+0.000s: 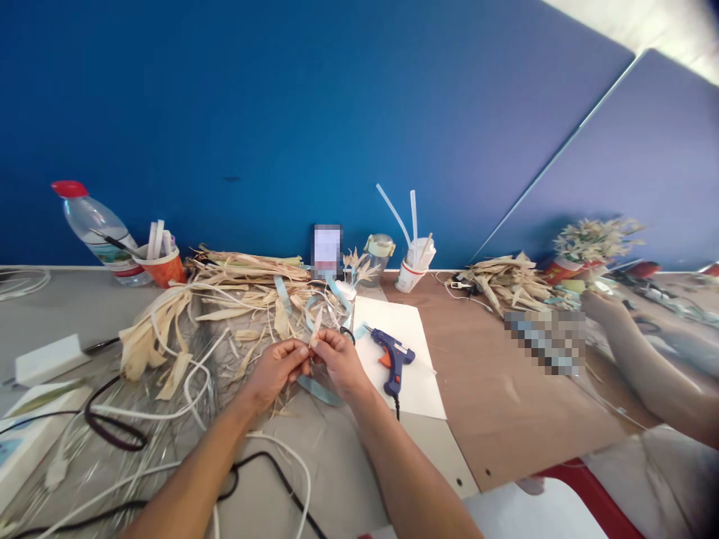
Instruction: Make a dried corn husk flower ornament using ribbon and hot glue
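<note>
My left hand and my right hand meet above the table, thumbs and fingertips pinched together. Between them they hold a small pale strip of dried corn husk, its tip pointing up. Just right of my right hand, a dark blue hot glue gun with an orange trigger lies on white paper. Pale blue ribbon curls beside and under my hands. Behind them, a small flower of husk petals stands by the phone.
Husk piles lie along the blue partition. White cables and a power strip cover the left side. A bottle, an orange cup and a cup with glue sticks stand behind. A co-worker's arm rests at right.
</note>
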Demonstrator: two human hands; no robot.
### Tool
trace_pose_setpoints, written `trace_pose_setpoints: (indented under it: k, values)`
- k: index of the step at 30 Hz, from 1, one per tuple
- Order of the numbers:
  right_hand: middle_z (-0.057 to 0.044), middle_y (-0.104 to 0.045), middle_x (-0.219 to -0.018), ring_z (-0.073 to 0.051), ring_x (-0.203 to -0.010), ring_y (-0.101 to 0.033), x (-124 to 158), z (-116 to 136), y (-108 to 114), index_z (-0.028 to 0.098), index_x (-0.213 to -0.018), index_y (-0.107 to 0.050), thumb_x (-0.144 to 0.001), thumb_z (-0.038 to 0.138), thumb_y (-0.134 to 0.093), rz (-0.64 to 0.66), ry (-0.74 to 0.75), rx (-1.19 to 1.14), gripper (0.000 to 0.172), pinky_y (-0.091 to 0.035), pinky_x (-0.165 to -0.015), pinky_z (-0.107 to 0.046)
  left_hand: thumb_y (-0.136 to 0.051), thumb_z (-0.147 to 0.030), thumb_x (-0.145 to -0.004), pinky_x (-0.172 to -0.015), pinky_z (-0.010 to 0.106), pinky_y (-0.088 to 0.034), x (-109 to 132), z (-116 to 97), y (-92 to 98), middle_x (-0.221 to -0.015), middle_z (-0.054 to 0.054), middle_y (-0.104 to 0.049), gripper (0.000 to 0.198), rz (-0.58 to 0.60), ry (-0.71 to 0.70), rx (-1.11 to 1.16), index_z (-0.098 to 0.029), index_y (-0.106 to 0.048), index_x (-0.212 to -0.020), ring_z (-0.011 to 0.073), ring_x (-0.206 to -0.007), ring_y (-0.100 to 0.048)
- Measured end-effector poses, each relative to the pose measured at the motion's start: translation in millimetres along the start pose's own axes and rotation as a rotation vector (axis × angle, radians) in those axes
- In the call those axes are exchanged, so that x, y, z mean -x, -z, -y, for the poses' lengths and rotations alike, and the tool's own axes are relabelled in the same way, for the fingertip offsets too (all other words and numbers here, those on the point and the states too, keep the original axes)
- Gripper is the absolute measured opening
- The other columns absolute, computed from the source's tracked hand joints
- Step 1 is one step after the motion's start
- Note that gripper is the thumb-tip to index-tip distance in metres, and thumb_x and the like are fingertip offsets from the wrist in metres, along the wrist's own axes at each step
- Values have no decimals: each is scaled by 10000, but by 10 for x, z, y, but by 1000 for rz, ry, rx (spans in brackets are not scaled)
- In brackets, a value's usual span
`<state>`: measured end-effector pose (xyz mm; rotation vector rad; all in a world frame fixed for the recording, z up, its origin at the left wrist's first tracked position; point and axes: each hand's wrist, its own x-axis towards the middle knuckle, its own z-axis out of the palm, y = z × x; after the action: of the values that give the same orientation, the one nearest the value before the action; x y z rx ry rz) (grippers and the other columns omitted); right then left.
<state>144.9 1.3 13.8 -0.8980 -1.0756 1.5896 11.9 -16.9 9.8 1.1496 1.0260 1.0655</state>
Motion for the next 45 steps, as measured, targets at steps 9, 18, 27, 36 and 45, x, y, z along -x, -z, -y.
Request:
trace_pose_setpoints:
  k: [9,18,27,36,45]
  values:
    - [44,-505,-514,-67,-482,-399,-4,-10,18,162,-605,-598,-653,278,-669,3,-2,-55,145,-294,-487,-202,-649,-430,-744,-438,209,-259,-6,20,15,-552,-13,-572,290,-2,-1,19,-148,-612,-684,64,-441,-370]
    - [15,-590,-650,-83,-501,-456,15,60,-15,188,-753,-653,-635,368,-717,-5,-12,-264,224,-375,-519,-223,-662,-454,-711,-434,202,-252,-16,-17,6,-538,-31,-533,308,-80,-7,0,-154,-594,-691,69,-450,-375]
    - [52,-496,-487,-67,-454,-405,-27,122,72,168,-618,-594,-682,368,-698,-90,55,-209,235,-319,-492,-202,-667,-491,-673,-426,206,-237,-1,-50,-38,-520,-48,-520,350,3,67,-80,-159,-596,-757,66,-428,-351]
    - [23,-576,-524,-69,-437,-435,15,189,77,165,-616,-583,-632,336,-722,-26,-68,-284,221,-323,-459,-206,-669,-452,-677,-465,225,-304,-6,-50,-32,-561,-30,-543,342,-15,4,-128,-166,-646,-863,109,-510,-452]
    - [45,-517,-469,-64,-405,-397,1,159,105,173,-577,-533,-590,239,-706,-1,-257,-383,186,-338,-420,-199,-647,-365,-698,-568,256,-372,-19,-22,9,-567,-18,-553,185,34,-68,-198,-181,-630,-694,130,-560,-472]
